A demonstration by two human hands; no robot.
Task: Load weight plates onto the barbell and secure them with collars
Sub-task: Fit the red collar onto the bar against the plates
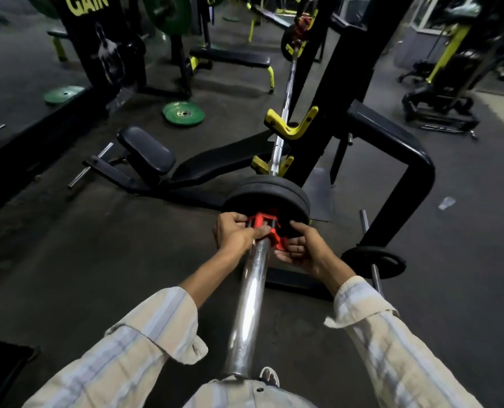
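Note:
A chrome barbell runs away from me, resting in yellow hooks of a black rack. Two black weight plates sit on its near sleeve. A red collar is on the sleeve right against the plates. My left hand grips the collar from the left, thumb on top. My right hand cups the collar's right and lower side, fingers touching the plate face. At the far end another black plate with a red collar is on the bar.
A black decline bench lies under the bar. Green plates lie on the floor at the left. A small black plate sits on a storage peg at the right. The black rack frame stands right of the plates.

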